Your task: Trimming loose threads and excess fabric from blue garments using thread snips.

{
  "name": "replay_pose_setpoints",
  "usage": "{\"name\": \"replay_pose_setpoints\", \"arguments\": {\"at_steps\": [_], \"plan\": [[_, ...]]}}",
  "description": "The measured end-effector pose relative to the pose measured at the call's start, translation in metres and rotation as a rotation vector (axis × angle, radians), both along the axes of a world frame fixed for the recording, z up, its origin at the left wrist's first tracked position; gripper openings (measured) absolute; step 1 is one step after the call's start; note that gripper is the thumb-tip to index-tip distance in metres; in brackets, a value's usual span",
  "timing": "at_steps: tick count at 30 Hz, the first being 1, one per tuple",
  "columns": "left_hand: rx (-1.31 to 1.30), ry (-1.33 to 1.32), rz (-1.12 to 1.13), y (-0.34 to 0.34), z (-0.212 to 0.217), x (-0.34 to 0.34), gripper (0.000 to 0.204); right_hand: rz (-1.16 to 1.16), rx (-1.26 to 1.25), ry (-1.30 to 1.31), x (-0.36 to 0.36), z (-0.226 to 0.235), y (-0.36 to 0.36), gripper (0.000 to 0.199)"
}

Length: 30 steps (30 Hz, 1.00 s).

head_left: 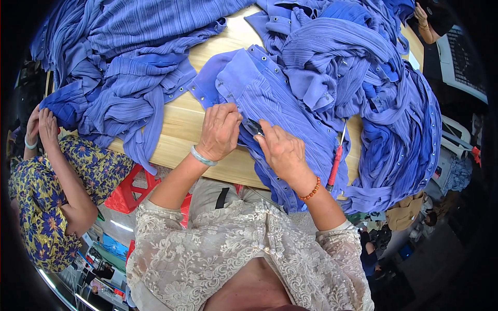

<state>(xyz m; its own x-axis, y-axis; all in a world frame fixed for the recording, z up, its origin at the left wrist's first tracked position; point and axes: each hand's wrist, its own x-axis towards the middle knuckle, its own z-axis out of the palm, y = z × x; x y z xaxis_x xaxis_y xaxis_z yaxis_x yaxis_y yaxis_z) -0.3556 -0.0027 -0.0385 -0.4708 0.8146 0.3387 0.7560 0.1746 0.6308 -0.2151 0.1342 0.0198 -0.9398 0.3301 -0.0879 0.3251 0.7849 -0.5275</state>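
Left hand (220,130) sits curled, knuckles up, fingers bent down and pressing the pleated blue garment (270,103) flat near the front edge of the wooden bench (179,122), a pale bangle on that wrist. Right hand (280,150) is just beside it, fingers closed narrow around a small dark tool (254,127) — snips, possibly, though the grip hides most of it — its tip touching the fabric between the two hands. Orange bead bracelet on the right wrist. The garment drapes over the front edge toward the person, its snap-studded placket running up toward the collar. Just right of the right hand, a red-handled tool (336,161) lies on the cloth near the edge. Farther back, heaps of the same blue garments (129,62) cover the bench's left side and right far corner. At the left end, another person's hands (41,127) touch the pile.
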Motion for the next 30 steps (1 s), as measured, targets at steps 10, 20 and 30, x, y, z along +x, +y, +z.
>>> {"name": "replay_pose_setpoints", "arguments": {"at_steps": [10,20,30], "plan": [[-0.079,-0.020,0.142,-0.035,0.008,0.000,0.015,-0.064,0.061,-0.045,0.002,-0.006,0.003,0.030],[-0.177,-0.067,0.301,-0.048,-0.003,-0.015,0.035,-0.174,-0.059,0.067,0.001,-0.015,0.004,0.032],[0.211,-1.177,0.419,0.029,-0.070,-0.062,0.019,-0.302,-0.018,0.041,-0.016,-0.057,0.032,0.032]]}}
